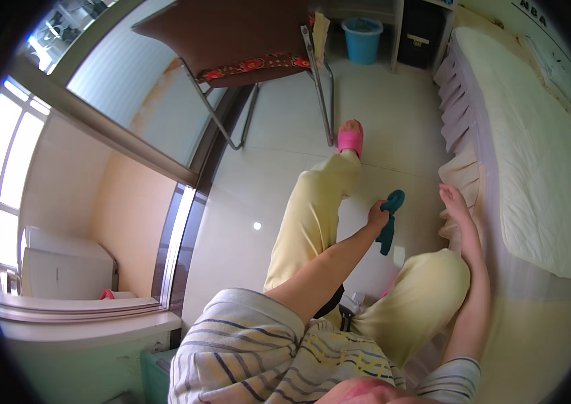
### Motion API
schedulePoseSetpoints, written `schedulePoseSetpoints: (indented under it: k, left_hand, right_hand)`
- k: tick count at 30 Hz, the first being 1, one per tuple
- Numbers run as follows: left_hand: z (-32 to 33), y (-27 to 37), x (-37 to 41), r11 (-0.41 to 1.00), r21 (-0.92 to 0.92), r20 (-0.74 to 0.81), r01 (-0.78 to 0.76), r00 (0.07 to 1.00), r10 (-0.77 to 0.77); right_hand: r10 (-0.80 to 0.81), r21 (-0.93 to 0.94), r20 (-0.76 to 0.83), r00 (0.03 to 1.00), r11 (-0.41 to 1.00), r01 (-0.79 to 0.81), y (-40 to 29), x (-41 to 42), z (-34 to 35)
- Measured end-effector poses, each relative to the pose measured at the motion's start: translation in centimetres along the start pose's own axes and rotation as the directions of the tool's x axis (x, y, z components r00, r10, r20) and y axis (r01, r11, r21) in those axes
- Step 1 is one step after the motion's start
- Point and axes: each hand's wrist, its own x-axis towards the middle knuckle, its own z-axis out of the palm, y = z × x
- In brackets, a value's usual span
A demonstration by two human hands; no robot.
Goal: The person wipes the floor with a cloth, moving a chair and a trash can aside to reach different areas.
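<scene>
My left hand (377, 213) is closed around a dark teal cloth (388, 236), which hangs down above the tiled floor (275, 202), between my legs. Part of the cloth sticks up past my fist in a rounded bunch. To the right, my right hand (453, 199) holds nothing; its fingers are extended beside the pleated bed skirt (454, 166). My right forearm passes along the outer side of my bent right knee. Pale yellow trousers cover my legs, and a pink slipper (350, 140) is on my forward foot.
Along the right runs a bed with a pale quilted cover (537, 166). Ahead on the left stands a metal-framed chair (240, 40) with a brown cover. A blue bucket (362, 43) and a black case (416, 40) are at the back. A sliding door frame (129, 139) borders the left.
</scene>
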Motion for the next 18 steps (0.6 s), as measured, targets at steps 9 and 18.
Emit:
schedulePoseSetpoints:
  k: [9,18]
  left_hand:
    - [2.9,0.7,2.7,0.997,-0.048,-0.078,-0.054,0.996,0.050]
    - [-1.6,0.7,11.5,0.948,0.126,-0.336,-0.292,0.887,0.318]
  right_hand:
    - [0.240,0.199,-0.111,0.964,0.956,-0.215,8.3,-6.5,-3.8]
    - [0.132,-0.011,-0.092,0.987,0.991,-0.133,12.0,0.0,0.3]
